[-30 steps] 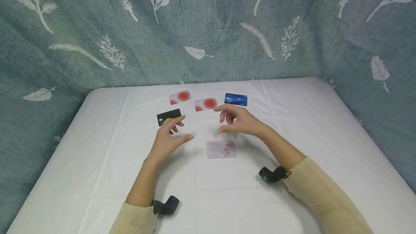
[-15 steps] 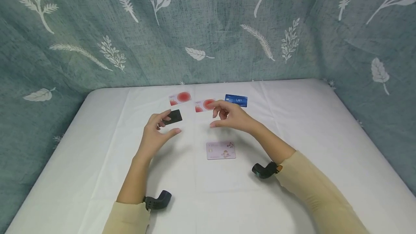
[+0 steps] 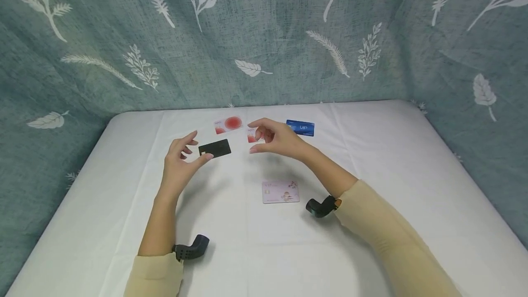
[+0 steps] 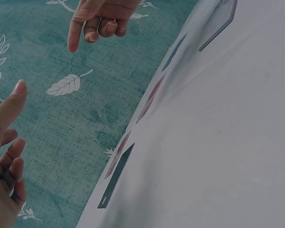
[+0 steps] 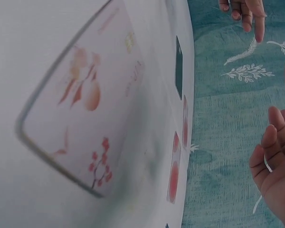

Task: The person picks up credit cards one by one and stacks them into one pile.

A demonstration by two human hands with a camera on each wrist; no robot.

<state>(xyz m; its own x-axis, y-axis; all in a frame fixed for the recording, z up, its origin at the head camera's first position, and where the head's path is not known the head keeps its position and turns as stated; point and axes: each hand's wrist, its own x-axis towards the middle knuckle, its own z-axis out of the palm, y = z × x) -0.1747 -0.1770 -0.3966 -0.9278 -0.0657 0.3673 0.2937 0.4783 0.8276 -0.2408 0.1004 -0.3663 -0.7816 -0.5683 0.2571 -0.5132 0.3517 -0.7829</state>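
Observation:
My left hand [image 3: 179, 164] hovers above the table at the left, thumb and fingers spread apart with nothing held. Its thumb tip overlaps the lower edge of a black chip card [image 3: 219, 147] in the head view; the left wrist view shows the hand [image 4: 7, 166] raised off the table. My right hand [image 3: 278, 139], also in the air and holding nothing, has loosely bent fingers. It partly covers one red-and-white card [image 3: 251, 135]. A pale pink VIP card [image 3: 280, 192] lies nearer to me, large in the right wrist view [image 5: 80, 95].
Another red-and-white card [image 3: 228, 125] and a blue VIP card [image 3: 304, 128] lie flat toward the back of the white table [image 3: 264, 251]. A green leaf-patterned cloth [image 3: 264, 35] hangs behind it. Each wrist carries a black camera [image 3: 192, 247].
Both hands have moved left and slightly away from me, staying above the table. The left hand has uncovered most of the black card; the right now covers part of a red-and-white card. The cards lie still.

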